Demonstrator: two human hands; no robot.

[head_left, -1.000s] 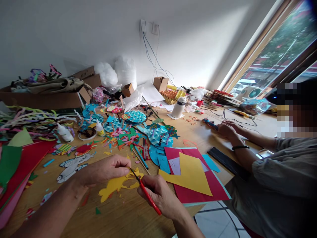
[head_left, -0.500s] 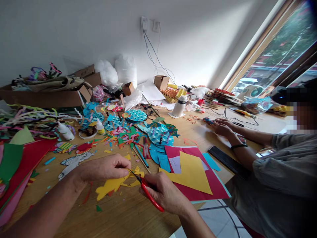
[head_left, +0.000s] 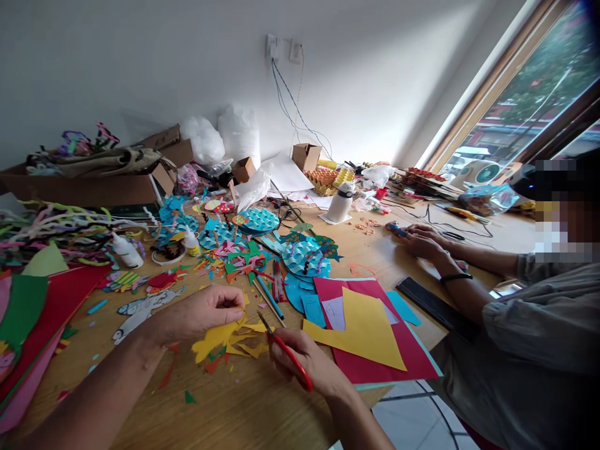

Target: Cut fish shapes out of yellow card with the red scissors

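Note:
My left hand (head_left: 213, 310) is closed, pinching a yellow paper cutout (head_left: 209, 344) with a wavy edge that hangs below the fingers. My right hand (head_left: 300, 359) grips red-handled scissors (head_left: 296, 360); their blades point up and left, apart from the cutout. Yellow paper scraps (head_left: 250, 340) lie on the table between the two hands. Just right of the scissors, a large yellow sheet (head_left: 368, 331) rests on a red sheet (head_left: 340, 365).
Blue woven paper fish shapes (head_left: 304, 256), pens (head_left: 277, 281) and glue bottles (head_left: 126, 251) stand or lie beyond my hands. Coloured paper (head_left: 60, 312) is stacked at left. A co-worker's hands (head_left: 424, 240) are at right, near a black phone-like slab (head_left: 435, 306).
The scissors have come away from the yellow cutout and dropped slightly to the right. My left hand has lifted and tilted the cutout a little.

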